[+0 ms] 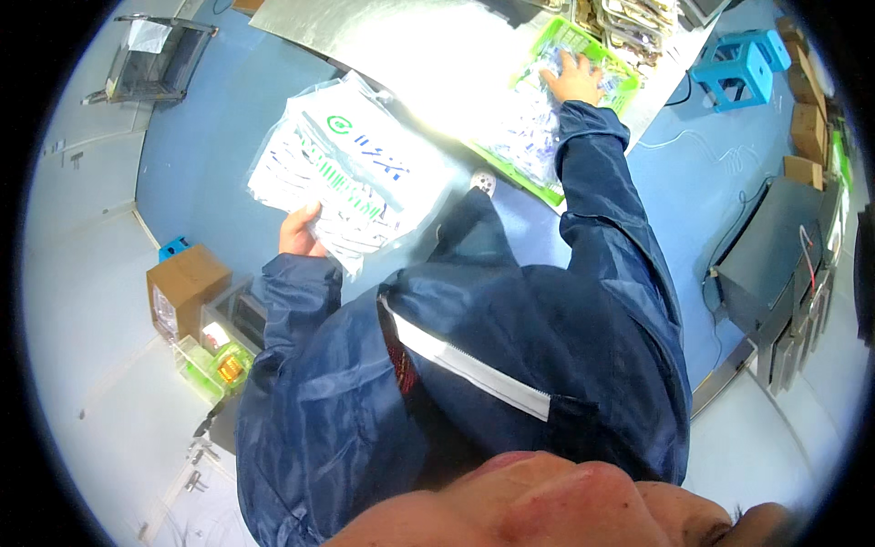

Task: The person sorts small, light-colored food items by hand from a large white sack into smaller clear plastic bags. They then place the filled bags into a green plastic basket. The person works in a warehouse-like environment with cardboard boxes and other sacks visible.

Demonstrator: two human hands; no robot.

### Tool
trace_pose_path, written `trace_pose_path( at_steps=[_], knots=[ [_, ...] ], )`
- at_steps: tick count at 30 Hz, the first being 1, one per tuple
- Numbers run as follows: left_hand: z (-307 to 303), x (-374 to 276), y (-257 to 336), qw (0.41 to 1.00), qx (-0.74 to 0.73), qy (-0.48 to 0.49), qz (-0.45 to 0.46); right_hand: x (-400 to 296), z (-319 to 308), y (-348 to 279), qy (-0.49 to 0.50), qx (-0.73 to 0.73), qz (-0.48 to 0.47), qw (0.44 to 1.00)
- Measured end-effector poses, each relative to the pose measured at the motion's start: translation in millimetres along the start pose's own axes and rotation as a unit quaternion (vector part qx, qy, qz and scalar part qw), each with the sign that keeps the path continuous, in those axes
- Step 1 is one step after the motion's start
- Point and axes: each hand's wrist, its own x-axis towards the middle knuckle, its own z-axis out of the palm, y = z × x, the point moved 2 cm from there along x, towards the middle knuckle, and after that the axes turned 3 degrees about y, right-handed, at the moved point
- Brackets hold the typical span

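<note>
My left hand (299, 231) grips the lower left edge of a white and clear plastic bag (417, 195), which bears green and blue printing. Many small pieces, white with dark marks, show through its lower part. Fingers spread, my right hand (575, 81) rests palm down on a heap of small clear plastic packets (523, 130). These lie in a bright green plastic basket (623, 96), whose near end juts past the table's edge. The packets' contents are too small to make out.
A glaringly lit metal table (307, 20) carries the basket and stacked trays of parts (636, 31). Blue plastic stools (742, 72) stand right of it. Elsewhere are a dark metal cart (154, 61), a cardboard box (188, 277), a grey cabinet (772, 253) and floor cables (711, 147).
</note>
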Motion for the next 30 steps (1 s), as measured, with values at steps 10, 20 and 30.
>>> trace_pose_path(
  at_steps=[10, 20, 30],
  knots=[
    [25, 85, 11, 0.999, -0.018, 0.037, 0.016, -75, -85, 15, -0.088, 0.147, -0.237, 0.956],
    [63, 139, 25, 0.997, 0.052, 0.055, -0.020, -213, -21, 58, -0.076, 0.443, 0.199, 0.871],
    [96, 194, 68, 0.994, 0.096, 0.013, -0.054, -144, -155, 37, -0.286, 0.406, 0.222, 0.839]
  ],
)
